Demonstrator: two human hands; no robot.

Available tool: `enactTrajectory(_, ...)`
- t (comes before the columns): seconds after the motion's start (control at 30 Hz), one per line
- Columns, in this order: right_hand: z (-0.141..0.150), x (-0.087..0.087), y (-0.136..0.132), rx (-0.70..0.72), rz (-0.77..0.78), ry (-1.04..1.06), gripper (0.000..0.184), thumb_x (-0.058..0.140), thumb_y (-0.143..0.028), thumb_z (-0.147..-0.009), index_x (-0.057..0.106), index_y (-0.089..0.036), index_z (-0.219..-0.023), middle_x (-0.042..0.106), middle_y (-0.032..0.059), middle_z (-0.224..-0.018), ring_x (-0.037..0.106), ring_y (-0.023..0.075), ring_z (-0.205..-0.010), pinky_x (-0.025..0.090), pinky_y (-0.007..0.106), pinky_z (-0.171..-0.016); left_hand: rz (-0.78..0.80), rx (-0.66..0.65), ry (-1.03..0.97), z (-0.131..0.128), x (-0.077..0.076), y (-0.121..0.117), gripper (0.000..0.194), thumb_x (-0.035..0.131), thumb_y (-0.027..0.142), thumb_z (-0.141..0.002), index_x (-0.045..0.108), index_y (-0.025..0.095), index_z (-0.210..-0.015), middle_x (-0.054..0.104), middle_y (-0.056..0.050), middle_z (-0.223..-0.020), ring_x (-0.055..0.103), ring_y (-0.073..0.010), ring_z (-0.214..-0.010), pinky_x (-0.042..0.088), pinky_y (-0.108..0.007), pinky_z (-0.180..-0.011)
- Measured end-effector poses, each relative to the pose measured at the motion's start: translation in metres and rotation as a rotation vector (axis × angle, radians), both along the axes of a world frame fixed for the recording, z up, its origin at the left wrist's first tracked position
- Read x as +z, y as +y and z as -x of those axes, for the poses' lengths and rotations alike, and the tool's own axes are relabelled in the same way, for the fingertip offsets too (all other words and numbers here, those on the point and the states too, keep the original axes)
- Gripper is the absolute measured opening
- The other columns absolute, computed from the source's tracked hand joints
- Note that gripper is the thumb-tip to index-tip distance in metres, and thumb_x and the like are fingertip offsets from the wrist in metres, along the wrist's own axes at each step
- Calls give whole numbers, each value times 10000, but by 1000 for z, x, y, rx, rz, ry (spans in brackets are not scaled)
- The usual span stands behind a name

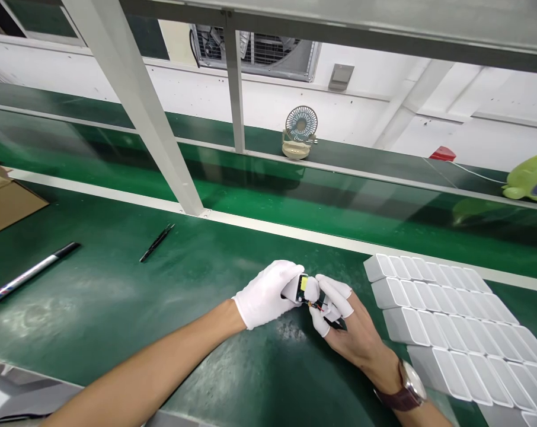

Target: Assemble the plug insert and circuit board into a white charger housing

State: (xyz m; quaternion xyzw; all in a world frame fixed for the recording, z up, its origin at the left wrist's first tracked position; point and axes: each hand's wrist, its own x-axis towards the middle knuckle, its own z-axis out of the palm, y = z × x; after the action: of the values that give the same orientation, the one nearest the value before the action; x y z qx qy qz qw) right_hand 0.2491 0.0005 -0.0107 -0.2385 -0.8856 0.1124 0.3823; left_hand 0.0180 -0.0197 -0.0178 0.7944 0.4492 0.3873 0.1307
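Note:
My left hand (pixel 271 293), in a white glove, is closed around a small white plastic housing (pixel 290 289). At the housing's right end shows a small circuit board (pixel 300 289) with a yellow component on it. My right hand (pixel 339 305) wears white finger covers and is curled in at the board, its fingertips against it. Thin wires, one of them red, show between its fingers. A dark, pointed piece (pixel 338 324) sticks out under the right palm; its kind cannot be made out. Both hands are just above the green tabletop (pixel 197 284).
Several rows of white plastic housings (pixel 446 326) stand at the right. Black tweezers (pixel 157 242) and a marker pen (pixel 32 271) lie at the left, near a cardboard box (pixel 10 198). A metal post (pixel 139 107) rises behind; a small fan (pixel 300 130) stands on the far ledge.

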Motion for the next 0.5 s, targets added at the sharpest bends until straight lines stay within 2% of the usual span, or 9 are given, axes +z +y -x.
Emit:
enactTrajectory(0.37,2,5,1,28,-4,-10,728,658,-34,-826,368,-143,-1484,531,201,-1332,532,291,-1216,522,466,-946,51,-4,-2,-1,3,1,629,737,205,-784,417,245,-1323,577,-107,-1228,569,-269,-1154,516,-442,-963)
enactTrajectory(0.5,2,-2,-1,16,18,-22,736,676,-92,-846,340,-169,-1496,548,179,-1301,546,279,-1176,524,449,-920,50,-74,1,-2,6,0,585,648,157,-813,396,232,-1335,622,-84,-1094,606,-231,-1030,524,-417,-913)
